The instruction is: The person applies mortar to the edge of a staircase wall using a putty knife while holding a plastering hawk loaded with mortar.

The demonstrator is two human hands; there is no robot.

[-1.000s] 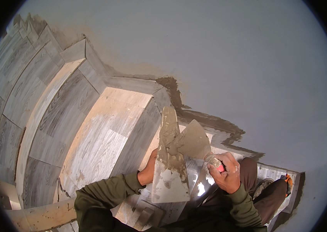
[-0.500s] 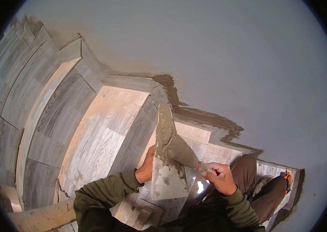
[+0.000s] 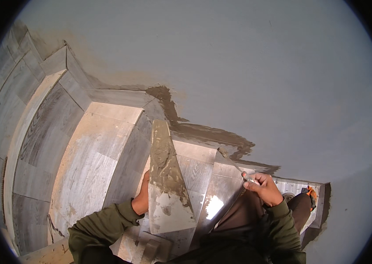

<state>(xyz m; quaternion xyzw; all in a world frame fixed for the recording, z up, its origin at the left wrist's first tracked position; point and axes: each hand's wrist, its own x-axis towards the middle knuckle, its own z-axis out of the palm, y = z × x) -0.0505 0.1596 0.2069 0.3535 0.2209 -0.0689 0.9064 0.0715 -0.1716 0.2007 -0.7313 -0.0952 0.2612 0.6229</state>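
My left hand (image 3: pixel 141 198) grips a flat, tapering mortar board (image 3: pixel 171 218) from beneath, its fingers hidden behind it. Wet grey-brown mortar (image 3: pixel 164 160) covers the board's far half. In my right hand (image 3: pixel 265 189) is the handle of a trowel (image 3: pixel 235 165), closed in the fingers. The blade shows nearly edge-on, with a dab of mortar (image 3: pixel 222 152) at its tip, close to the tiled skirting (image 3: pixel 203 141) at the foot of the wall. A damp mortar band (image 3: pixel 214 133) runs in steps along the skirting's upper edge.
Wood-look tiled stairs (image 3: pixel 95 154) climb toward the left beside a grey painted wall (image 3: pixel 256 79). A float with a block handle (image 3: pixel 151 251) lies on the step near me. My bent leg (image 3: pixel 300 211) and an orange-trimmed shoe (image 3: pixel 311 198) are at the right.
The trowel has left the board and moved right, its blade turning from broad side to edge-on near the skirting. The board's mortar looks more spread out. The whole view has shifted slightly.
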